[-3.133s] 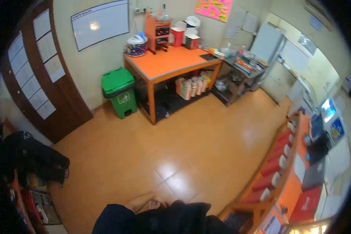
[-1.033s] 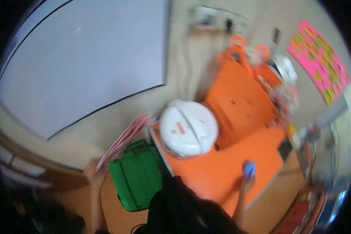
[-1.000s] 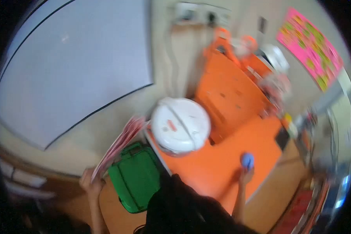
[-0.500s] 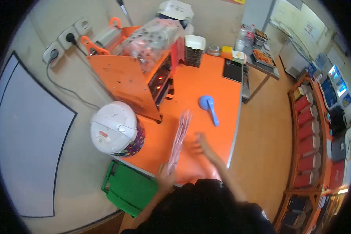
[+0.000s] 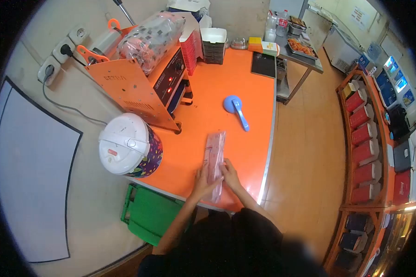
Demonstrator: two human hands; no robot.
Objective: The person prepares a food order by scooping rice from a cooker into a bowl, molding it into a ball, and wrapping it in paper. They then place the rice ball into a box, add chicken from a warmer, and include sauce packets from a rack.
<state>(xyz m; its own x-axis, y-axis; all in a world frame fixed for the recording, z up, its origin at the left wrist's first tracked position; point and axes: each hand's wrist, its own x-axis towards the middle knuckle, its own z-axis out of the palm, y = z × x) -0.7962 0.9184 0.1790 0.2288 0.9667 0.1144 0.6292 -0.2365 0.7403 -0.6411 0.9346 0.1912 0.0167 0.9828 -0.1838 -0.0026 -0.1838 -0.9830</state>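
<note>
My fingers (image 5: 207, 181) are curled in on the near end of the pink bundle (image 5: 215, 157). The left hand (image 5: 201, 179) clasps its left edge and the right hand (image 5: 229, 173) clasps its right edge, both closed on it, thumbs on top as far as I can tell. One hand on each side, I reckon, because the bundle is thin and floppy, and pinching both edges squares it up.

The bundle lies flat on the orange table (image 5: 226, 74), lengthwise away from me. Its near end is under my hands and close to the table's front edge, and its far end points up the table.

Beyond that far tip, apart from it, there's the blue scoop (image 5: 235, 108), with bare table between. Off to my left stands the white-lidded pot (image 5: 125, 147), and behind it the orange machine (image 5: 143, 87). Down by my left elbow, below the table edge, is the green bin (image 5: 148, 220).
</note>
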